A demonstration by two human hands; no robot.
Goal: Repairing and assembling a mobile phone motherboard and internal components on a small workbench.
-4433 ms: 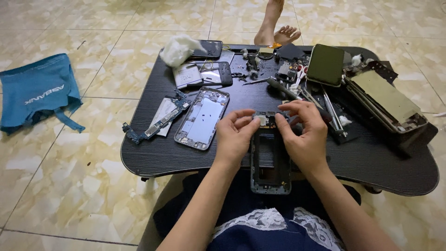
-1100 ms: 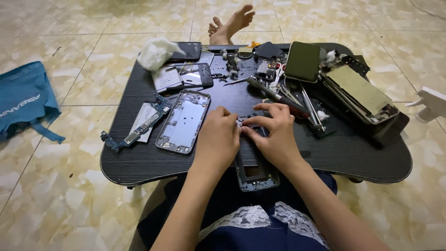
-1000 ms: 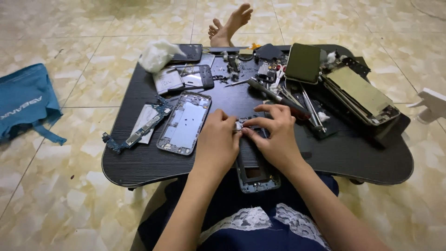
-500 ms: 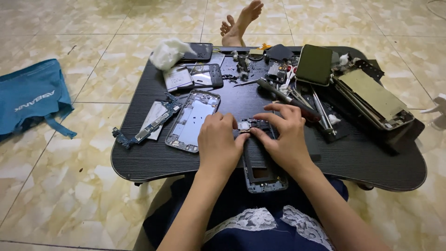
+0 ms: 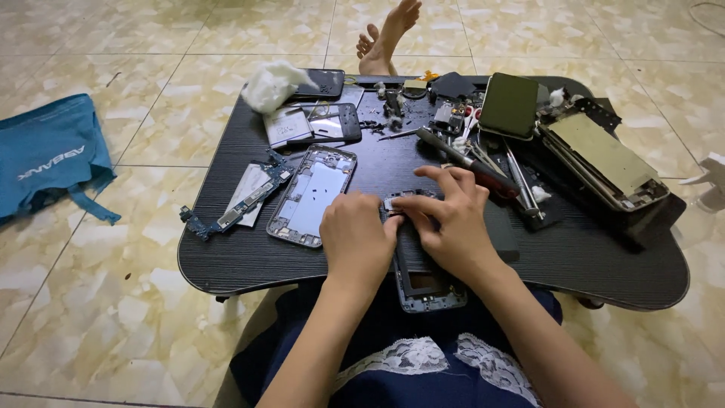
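both hands, left hand (image 5: 355, 240) and right hand (image 5: 451, 224), pinch the top of the phone frame (image 5: 423, 281) hanging off the low table (image 5: 249, 257) at 6 o'clock; one slip and it could drop into the lap

This looks like a home floor turned into a phone-repair corner. The person sits on glossy beige floor tiles (image 5: 113, 302) at a low black table (image 5: 589, 257). Beyond the hands lie opened phone frames (image 5: 311, 195), a circuit board (image 5: 242, 205), screwdrivers (image 5: 461, 157) and loose small parts. Past the table's far edge rests a bare foot (image 5: 385, 38); far to the left lies a blue cloth bag (image 5: 49, 155).
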